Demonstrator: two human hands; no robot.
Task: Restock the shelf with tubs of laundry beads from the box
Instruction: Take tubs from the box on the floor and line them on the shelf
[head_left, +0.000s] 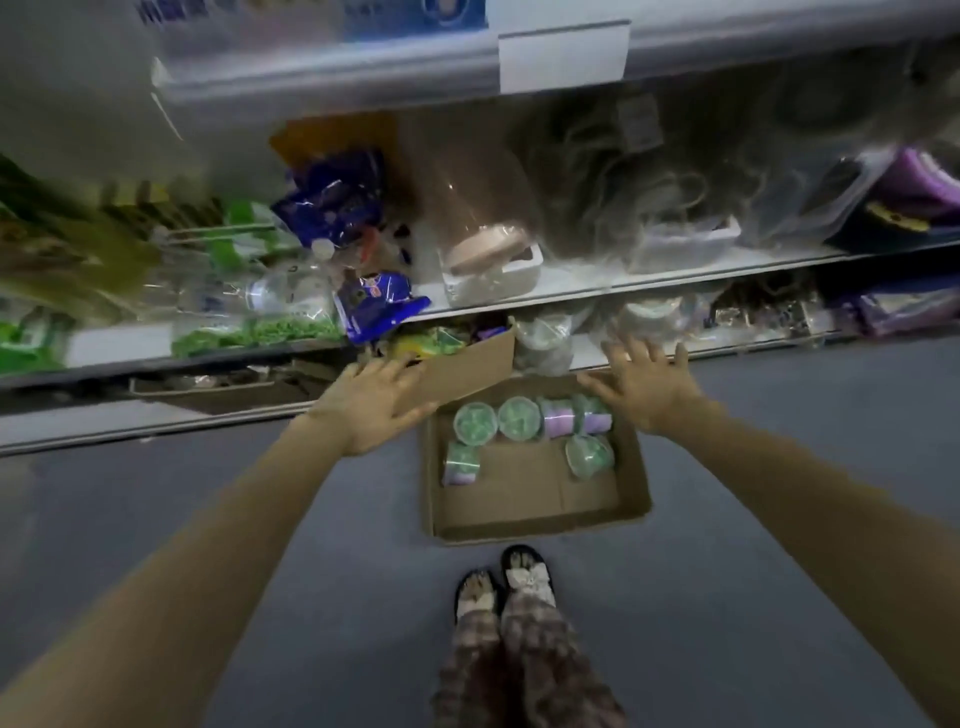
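Both hands, left (371, 402) and right (641, 384), reach empty with fingers spread above the box (540, 512); tubs (519, 418) lie between them.

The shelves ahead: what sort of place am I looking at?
Most likely a shop aisle. Tiered shelves hold packaged goods, a blank price label hangs on a shelf edge, and an open cardboard box of tubs sits on the floor.

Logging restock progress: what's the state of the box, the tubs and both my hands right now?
box: open, left flap raised, partly filled.
tubs: six in the box, some upright, some on their sides.
left hand: open, at the raised flap.
right hand: open, fingers spread, at the box's far right corner.
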